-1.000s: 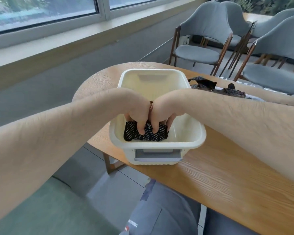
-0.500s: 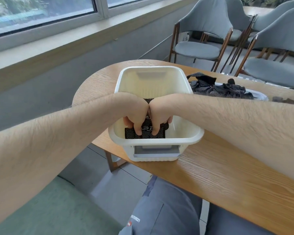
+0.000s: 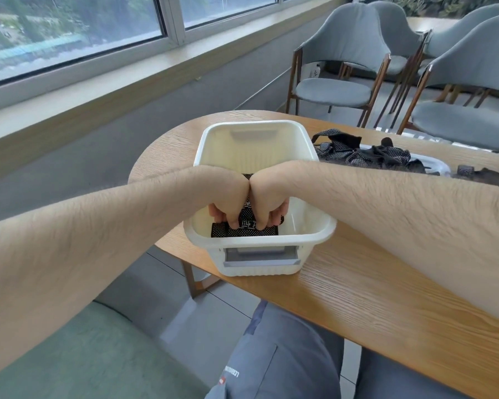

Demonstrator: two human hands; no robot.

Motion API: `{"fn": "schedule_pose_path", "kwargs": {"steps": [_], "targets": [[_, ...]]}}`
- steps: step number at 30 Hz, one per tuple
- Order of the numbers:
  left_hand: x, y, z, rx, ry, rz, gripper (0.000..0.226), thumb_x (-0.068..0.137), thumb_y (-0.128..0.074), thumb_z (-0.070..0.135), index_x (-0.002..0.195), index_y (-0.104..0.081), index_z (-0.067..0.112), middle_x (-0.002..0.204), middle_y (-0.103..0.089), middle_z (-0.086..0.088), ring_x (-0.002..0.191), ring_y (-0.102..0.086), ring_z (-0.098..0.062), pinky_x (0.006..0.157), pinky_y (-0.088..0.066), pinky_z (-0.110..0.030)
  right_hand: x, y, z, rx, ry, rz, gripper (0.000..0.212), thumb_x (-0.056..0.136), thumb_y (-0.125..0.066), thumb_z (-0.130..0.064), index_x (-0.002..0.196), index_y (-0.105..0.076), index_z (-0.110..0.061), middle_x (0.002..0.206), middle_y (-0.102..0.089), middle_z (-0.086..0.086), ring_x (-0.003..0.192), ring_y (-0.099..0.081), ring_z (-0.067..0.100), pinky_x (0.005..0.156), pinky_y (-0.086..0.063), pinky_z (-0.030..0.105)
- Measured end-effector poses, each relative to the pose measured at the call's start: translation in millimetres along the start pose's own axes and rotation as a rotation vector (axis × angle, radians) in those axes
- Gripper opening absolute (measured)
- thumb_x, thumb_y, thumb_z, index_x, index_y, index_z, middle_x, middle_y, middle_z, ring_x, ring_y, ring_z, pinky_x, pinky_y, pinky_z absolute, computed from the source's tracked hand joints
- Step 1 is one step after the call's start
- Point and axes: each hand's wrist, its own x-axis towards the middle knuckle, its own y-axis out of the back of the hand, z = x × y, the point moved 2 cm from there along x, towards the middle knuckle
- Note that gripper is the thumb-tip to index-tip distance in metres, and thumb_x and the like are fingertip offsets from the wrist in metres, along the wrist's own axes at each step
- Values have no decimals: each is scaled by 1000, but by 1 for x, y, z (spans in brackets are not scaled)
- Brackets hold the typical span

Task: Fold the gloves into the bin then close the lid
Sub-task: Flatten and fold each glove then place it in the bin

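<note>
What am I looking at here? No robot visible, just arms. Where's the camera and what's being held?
No machine here: a person works bare-handed, and the camera sits on their head, looking forward and down, so both forearms reach in from the sides. The left hand and right hand are side by side inside the white bin, both gripping a folded black dotted glove. The bin stands on a wooden table. Right of it, more gloves lie heaped on a white piece, possibly the lid. Grey chairs stand behind.

left hand (image 3: pixel 228 197) + right hand (image 3: pixel 270 197): lower in bin (image 3: pixel 260 245) | folded glove (image 3: pixel 242 232): pushed down, flatter against the floor
</note>
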Motion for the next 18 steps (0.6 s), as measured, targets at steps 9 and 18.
{"fn": "schedule_pose_path", "kwargs": {"steps": [9, 18], "targets": [[-61, 65, 35, -29, -224, 700, 25, 101, -45, 30, 104, -68, 24, 105, -69, 2, 94, -63, -24, 84, -54, -33, -126, 60, 43, 72, 38, 346, 14, 88, -72, -26, 94, -77, -14, 76, -73, 1, 61, -56, 17, 63, -49, 24], [-47, 94, 190, -19, -370, 813, 14, 100, -45, 13, 92, -55, 18, 102, -63, -13, 101, -64, -37, 84, -50, -48, -199, 0, 177, 274, -192, 696, 24, 95, -53, -33, 73, -58, -24, 77, -62, -3, 73, -59, 20, 65, -47, 36]]}}
